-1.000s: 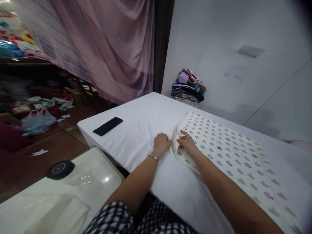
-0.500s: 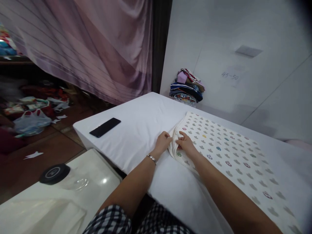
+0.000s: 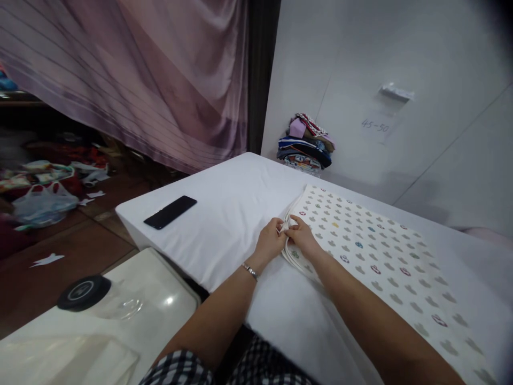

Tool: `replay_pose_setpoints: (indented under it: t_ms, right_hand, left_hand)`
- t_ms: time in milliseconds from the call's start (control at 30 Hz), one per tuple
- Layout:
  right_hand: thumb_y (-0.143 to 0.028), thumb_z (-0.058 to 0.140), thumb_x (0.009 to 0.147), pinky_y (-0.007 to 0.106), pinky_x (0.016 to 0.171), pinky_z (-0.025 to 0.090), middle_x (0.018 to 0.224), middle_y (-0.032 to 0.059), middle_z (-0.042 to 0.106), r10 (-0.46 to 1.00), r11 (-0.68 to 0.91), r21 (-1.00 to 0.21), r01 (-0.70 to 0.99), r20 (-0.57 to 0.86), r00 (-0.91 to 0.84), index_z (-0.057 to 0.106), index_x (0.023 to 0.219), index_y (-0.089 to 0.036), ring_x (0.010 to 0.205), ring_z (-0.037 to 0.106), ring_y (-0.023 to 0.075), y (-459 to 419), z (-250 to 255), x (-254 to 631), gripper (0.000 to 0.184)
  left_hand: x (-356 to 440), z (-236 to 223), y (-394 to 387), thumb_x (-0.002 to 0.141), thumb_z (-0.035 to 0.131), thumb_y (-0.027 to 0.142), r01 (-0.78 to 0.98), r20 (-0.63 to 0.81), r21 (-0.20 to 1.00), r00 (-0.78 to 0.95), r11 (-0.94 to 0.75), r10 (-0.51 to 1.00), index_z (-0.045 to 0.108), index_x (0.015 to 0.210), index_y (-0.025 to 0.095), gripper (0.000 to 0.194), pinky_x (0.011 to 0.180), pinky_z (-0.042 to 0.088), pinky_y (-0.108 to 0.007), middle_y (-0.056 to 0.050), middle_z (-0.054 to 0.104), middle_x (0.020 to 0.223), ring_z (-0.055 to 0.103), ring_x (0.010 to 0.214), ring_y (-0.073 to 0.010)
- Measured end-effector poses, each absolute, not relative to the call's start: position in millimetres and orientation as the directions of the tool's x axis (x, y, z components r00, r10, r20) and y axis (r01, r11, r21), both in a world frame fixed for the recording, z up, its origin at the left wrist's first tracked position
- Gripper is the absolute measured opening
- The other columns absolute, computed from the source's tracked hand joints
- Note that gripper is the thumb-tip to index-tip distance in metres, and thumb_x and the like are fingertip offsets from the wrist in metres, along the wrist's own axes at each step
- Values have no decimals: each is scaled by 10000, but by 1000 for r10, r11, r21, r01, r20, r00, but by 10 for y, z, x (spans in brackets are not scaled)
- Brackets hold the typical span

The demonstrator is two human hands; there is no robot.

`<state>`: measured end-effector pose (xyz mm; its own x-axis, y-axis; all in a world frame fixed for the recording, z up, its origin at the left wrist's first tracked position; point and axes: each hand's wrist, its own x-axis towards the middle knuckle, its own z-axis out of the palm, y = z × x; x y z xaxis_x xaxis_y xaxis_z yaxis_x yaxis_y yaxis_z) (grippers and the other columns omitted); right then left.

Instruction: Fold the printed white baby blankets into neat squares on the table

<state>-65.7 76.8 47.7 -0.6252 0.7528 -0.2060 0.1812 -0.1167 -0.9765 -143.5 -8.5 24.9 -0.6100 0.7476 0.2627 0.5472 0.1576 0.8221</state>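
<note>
A white fabric [image 3: 385, 256] printed with grey bunny-like shapes and a few coloured ones lies spread in layers over the right part of the white-covered table [image 3: 224, 203]. Its left edge is gathered between my two hands. My left hand [image 3: 271, 238], with a silver bracelet at the wrist, pinches that edge from the left. From the right, my right hand [image 3: 301, 235] closes its thumb and fingers on the same edge. The fingertips of both hands nearly meet, and the fabric between them is partly hidden.
A black phone [image 3: 170, 212] lies on the table's left part. Folded clothes [image 3: 306, 143] are stacked by the wall. At lower left, a white surface [image 3: 160, 289] carries a clear container with a black lid [image 3: 84, 292]. A pink curtain [image 3: 180, 80] hangs behind; a plastic bag [image 3: 46, 203] sits on the floor.
Both hands have drawn slightly closer together at the fabric's edge, and the gathered part between them looks smaller. The view has shifted slightly.
</note>
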Motion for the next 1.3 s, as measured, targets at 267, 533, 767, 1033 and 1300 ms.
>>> replay_pose_setpoints:
  t_ms: [267,533,767,1033,1300]
  right_hand:
    - [-40,507,599,241,550,515,624,-37,613,712,-313,-946,87,-294,-638,329,1362,-135,559,576,131,723,556,-568,790]
    - [-99,587,651,294,704,536,981,62,673,628,-269,-955,123,-271,-729,293,1402,-162,774,638,154,713,423,-440,809]
    - [-297,475,859,471,1091,218,1385,90,450,488,749,-557,358,100,-867,547,1239,-214,1334,301,265,768,174,-31,396]
    - [-439,357,916,498,1112,60,1500,68,242,407,787,-502,358,-13,-913,420,1365,-234,1397,123,234,710,127,164,498]
    - [-267,455,850,374,908,463,1097,47,665,613,646,-643,410,117,-781,669,1061,-213,1016,605,202,1266,275,-25,305]
  left_hand:
    - [-1456,286,-106,740,584,319,450,119,857,-646,251,754,486,1104,227,388,649,418,-239,12,604,868,572,752,-137]
    - [-1481,220,-95,719,577,251,421,-3,811,-690,406,723,470,1150,175,450,770,429,-273,-87,624,1057,587,953,-205]
    - [-1509,295,-149,740,445,128,611,54,583,-686,535,726,540,1012,142,289,807,419,-317,-132,632,1027,586,956,-236]
    - [-1511,348,-186,751,445,152,638,50,493,-699,591,714,560,986,186,264,746,428,-315,-99,660,992,607,920,-228]
    - [-1512,353,-183,757,429,170,653,17,460,-684,602,729,555,972,195,250,727,431,-333,-89,658,981,611,910,-242]
